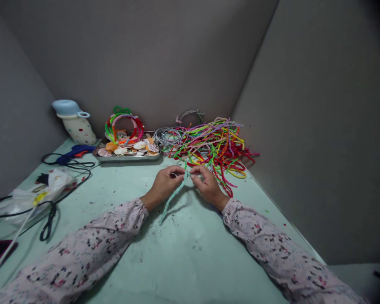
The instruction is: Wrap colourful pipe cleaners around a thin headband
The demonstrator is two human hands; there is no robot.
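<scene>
A mint-green pipe cleaner (171, 198) runs between my two hands, its long end slanting down toward the tabletop. My left hand (165, 185) pinches it near its upper part, thumb against fingers. Close by, with a small gap between the hands, my right hand (208, 186) is closed in a pinch on the same strand. Its fingertips partly cover the upper end, so I cannot make out how it bends there. Just beyond my right hand spreads a tangled heap of multicoloured pipe cleaners (220, 141).
A metal tray (129, 158) of seashells stands at the back, with colourful wrapped rings (109, 126) on it. Beside it lies coiled grey wire (169, 136). A blue-lidded bottle (80, 130), black cable (50, 217) and plastic bag (58, 181) occupy the left. Grey partitions (304, 126) surround the table.
</scene>
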